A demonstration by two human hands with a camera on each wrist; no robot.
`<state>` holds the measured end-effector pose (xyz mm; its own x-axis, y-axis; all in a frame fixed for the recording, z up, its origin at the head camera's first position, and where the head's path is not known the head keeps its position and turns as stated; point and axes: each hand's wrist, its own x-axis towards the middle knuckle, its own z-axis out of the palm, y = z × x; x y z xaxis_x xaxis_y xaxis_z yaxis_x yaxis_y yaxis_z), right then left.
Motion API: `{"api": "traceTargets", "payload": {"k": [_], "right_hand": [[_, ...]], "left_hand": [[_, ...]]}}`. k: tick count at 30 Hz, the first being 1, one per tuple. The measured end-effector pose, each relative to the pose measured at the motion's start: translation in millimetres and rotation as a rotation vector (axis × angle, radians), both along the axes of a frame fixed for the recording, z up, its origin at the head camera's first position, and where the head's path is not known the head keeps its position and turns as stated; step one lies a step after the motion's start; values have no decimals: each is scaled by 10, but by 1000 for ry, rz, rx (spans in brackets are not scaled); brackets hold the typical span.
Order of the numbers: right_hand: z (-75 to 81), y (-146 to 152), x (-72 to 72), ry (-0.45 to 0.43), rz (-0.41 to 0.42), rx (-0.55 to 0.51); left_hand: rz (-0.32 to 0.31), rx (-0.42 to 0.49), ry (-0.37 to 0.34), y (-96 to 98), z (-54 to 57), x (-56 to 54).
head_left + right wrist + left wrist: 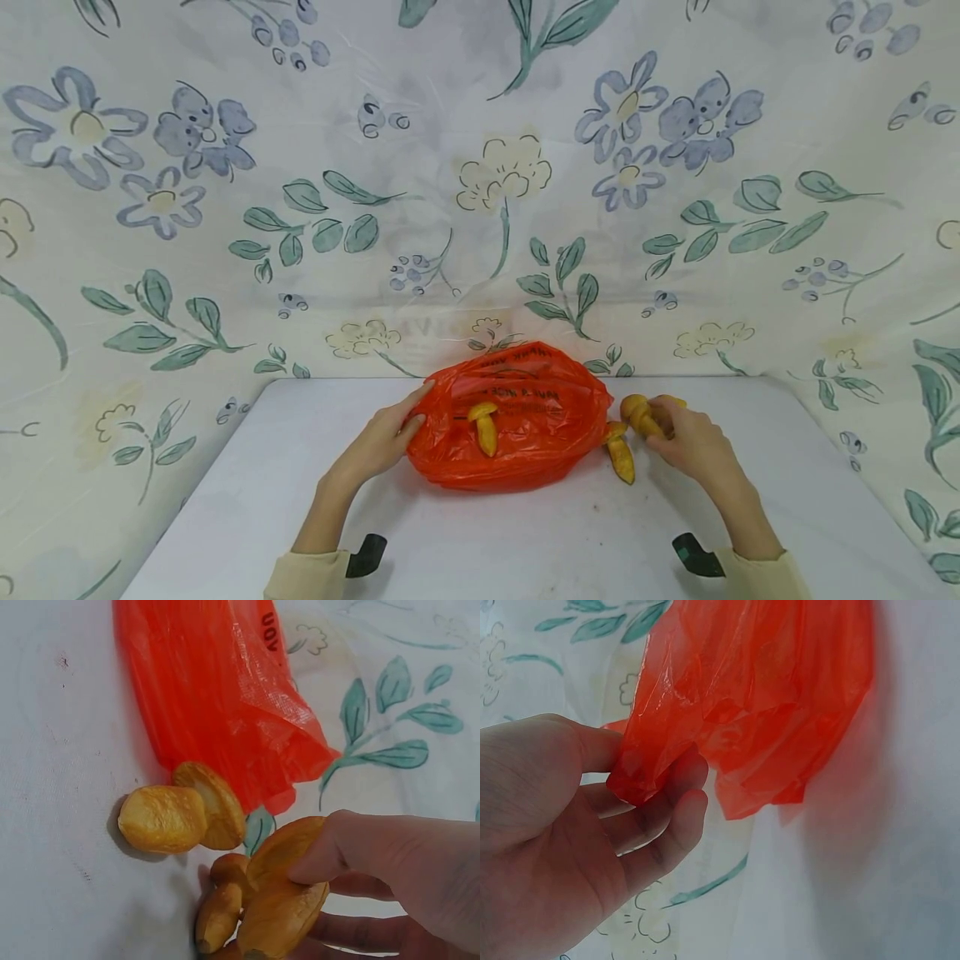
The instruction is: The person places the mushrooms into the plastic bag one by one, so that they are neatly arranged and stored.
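An orange-red plastic bag (525,450) with dark print lies spread on the table. My left hand (384,440) pinches the bag's left edge between thumb and fingers; in the left wrist view, the film (641,769) runs between them. A yellow mushroom (487,432) shows against the red film near the bag's middle. To the right, my right hand (696,448) grips another yellow mushroom (277,919), thumb across its stem. Beside the bag's right edge lies a mushroom (621,460) on its side. More mushroom pieces (217,919) show below the held one, partly hidden by it.
The white table (525,542) carries a few small dark specks at its front right. Floral cloth (420,208) stands behind the table and along both sides. Dark straps (367,557) sit at the wrists near cream sleeves (307,575).
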<state>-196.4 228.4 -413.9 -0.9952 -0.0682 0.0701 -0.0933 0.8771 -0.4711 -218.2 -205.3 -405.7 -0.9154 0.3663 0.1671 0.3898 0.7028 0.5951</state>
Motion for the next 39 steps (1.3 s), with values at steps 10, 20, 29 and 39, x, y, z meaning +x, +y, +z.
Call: {"api": "traceTargets", "payload": {"k": [10,20,29,39], "right_hand": [[41,-44,-8,5,-50,-31],[81,-111,-4,21,-81,-62],[60,-138,-5,50,-87,-88],[189,-270,-98,84,-80,-97]], "left_hand": [[7,5,-26,3,-12,-11],[7,1,-12,7,-1,-4],[4,2,-39,13,-8,-12],[1,10,-38,8,-21,-21]]}}
